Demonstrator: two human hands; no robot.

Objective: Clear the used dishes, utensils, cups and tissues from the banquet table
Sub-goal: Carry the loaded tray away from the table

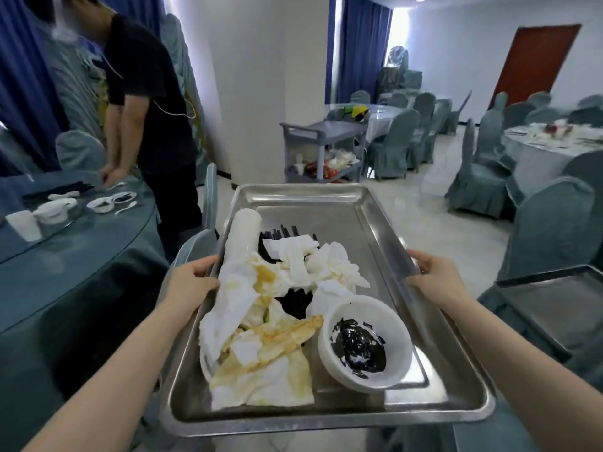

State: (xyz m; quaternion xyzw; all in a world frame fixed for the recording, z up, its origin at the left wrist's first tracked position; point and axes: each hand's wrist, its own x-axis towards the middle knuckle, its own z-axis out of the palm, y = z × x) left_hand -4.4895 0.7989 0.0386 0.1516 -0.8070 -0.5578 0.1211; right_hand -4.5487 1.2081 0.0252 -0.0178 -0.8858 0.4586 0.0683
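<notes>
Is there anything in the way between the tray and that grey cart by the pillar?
Nothing visible blocks it. Both hands, left hand and right hand, hold the tray, and the floor ahead to the grey cart looks open. A covered chair stands just left of that path.

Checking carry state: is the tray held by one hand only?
No. The left hand grips the left rim of the tray and the right hand grips its right rim.

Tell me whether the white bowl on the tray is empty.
Not empty: the white bowl on the tray holds dark, glossy leftovers at its bottom.
</notes>
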